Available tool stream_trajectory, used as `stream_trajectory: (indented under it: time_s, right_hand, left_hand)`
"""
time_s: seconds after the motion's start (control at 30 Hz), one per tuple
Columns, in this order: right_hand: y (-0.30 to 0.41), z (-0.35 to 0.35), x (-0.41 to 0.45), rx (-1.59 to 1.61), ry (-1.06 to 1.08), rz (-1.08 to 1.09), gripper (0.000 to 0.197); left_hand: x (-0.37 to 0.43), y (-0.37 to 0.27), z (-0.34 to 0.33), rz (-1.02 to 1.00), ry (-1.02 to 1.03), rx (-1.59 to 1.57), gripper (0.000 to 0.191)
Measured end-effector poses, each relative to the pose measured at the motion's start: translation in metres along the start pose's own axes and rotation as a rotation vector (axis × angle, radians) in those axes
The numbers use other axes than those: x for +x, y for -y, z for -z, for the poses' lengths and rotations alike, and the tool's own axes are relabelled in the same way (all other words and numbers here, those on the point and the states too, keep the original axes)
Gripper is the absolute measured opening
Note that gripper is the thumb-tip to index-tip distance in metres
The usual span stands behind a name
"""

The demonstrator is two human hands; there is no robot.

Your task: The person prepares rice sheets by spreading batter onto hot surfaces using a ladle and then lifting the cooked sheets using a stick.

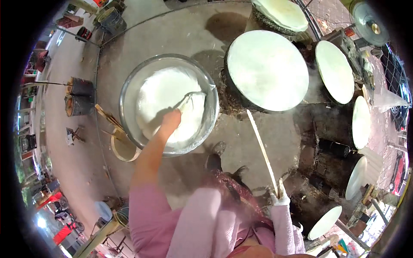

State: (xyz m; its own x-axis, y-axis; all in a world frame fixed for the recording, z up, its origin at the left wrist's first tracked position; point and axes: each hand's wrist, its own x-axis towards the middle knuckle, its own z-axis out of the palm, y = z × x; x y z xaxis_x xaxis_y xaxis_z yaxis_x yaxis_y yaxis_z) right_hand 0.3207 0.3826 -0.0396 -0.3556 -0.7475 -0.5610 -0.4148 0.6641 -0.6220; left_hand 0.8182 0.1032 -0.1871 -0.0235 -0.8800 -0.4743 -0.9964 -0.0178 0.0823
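A large metal basin (124, 87) holds white batter (161, 87). Over it, my bare left hand (172, 120) grips the near end of a pale, batter-coated object (194, 102) of unclear kind. My right hand (280, 197), in a whitish glove, is closed around the lower end of a long, thin wooden stick (262, 148). The stick's far tip lies near the edge of a large round griddle (267, 71) with a white surface. Whether that white is batter or a cover I cannot tell. Glove and sleeve hide the fingers of my right hand.
More round white-topped griddles (335, 72) (361, 122) (356, 178) (325, 222) curve along the right, over dark stoves, with steam nearby. Another white round (282, 14) is at the top. A pale bucket (116, 149) with sticks stands beside the basin. Dark cylinders (80, 96) stand farther left.
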Motion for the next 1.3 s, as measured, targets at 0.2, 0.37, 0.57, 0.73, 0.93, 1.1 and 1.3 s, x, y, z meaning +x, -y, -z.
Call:
stream_trajectory:
  time_s: [0.2, 0.37, 0.57, 0.73, 0.93, 1.1, 1.3]
  right_hand:
    - [0.019, -0.019, 0.015, -0.053, 0.099, 0.039, 0.067]
    - [0.061, -0.054, 0.002, 0.194, 0.327, 0.067, 0.058]
    - [0.041, -0.088, -0.019, -0.459, 0.623, 0.023, 0.045]
    - [0.002, -0.073, -0.031, -0.142, 0.808, -0.058, 0.057]
    - [0.029, -0.022, -0.061, 0.167, 0.73, 0.33, 0.051]
    - [0.009, 0.011, -0.069, 0.395, 0.395, 0.384, 0.052]
    - [-0.04, 0.001, -0.031, 0.896, 0.114, 0.053, 0.047]
  left_hand:
    - [-0.021, 0.033, -0.044, -0.154, 0.273, -0.098, 0.034]
    - [-0.114, -0.008, -0.069, 0.6, 0.722, -1.587, 0.045]
    - [-0.189, -0.082, -0.1, 0.374, 0.648, -2.58, 0.038]
    - [-0.233, -0.133, -0.046, 0.024, 0.625, -3.148, 0.02]
    - [-0.32, -0.12, 0.096, -0.145, 0.461, -3.069, 0.025]
    - [-0.346, -0.096, 0.201, -0.645, 0.119, -2.553, 0.033]
    - [-0.286, -0.054, 0.24, -0.159, -0.178, -2.545, 0.027]
